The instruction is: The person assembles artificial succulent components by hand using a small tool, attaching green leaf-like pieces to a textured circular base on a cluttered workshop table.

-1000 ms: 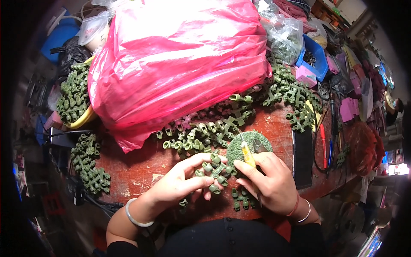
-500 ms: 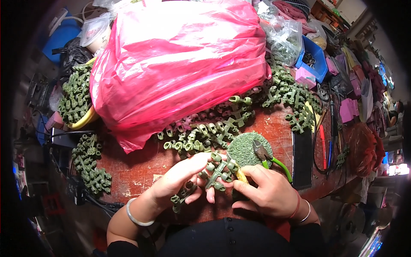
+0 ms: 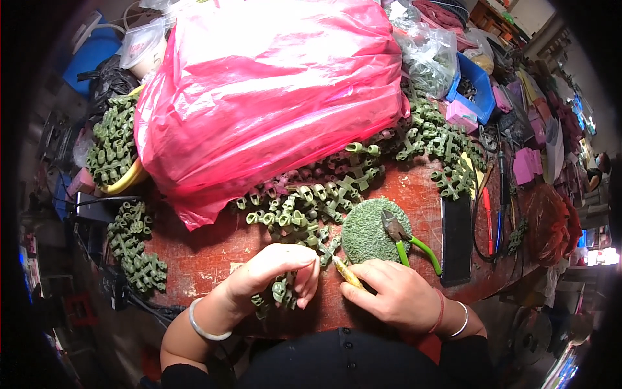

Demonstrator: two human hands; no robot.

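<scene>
My left hand point(image 3: 272, 267) is closed, its fingers curled around a green branched piece point(image 3: 284, 293) with small cup-like ends, partly hidden by the palm. Just past those fingertips is another green branched piece point(image 3: 329, 249), near the edge of the pile; whether the fingers touch it I cannot tell. In my right hand point(image 3: 400, 293) is a slim yellow-handled tool point(image 3: 350, 275), gripped between thumb and fingers, its pale tip pointing toward the left hand. Beyond the right hand, green-handled cutting pliers point(image 3: 394, 227) rest partly on a round green textured pad point(image 3: 360, 227).
A large pink plastic bag point(image 3: 272, 97) covers the back of the red worktop point(image 3: 201, 266). Similar green pieces lie heaped at left point(image 3: 135, 249), in a yellow-rimmed container point(image 3: 123, 185) and at right point(image 3: 437, 136). A black slab point(image 3: 457, 243), pens and a blue bin point(image 3: 476, 78) occupy the right.
The green piece held up between both hands has left the palm and now shows beyond the left fingertips. My left fingers have curled in; the right hand with the tool moved slightly left.
</scene>
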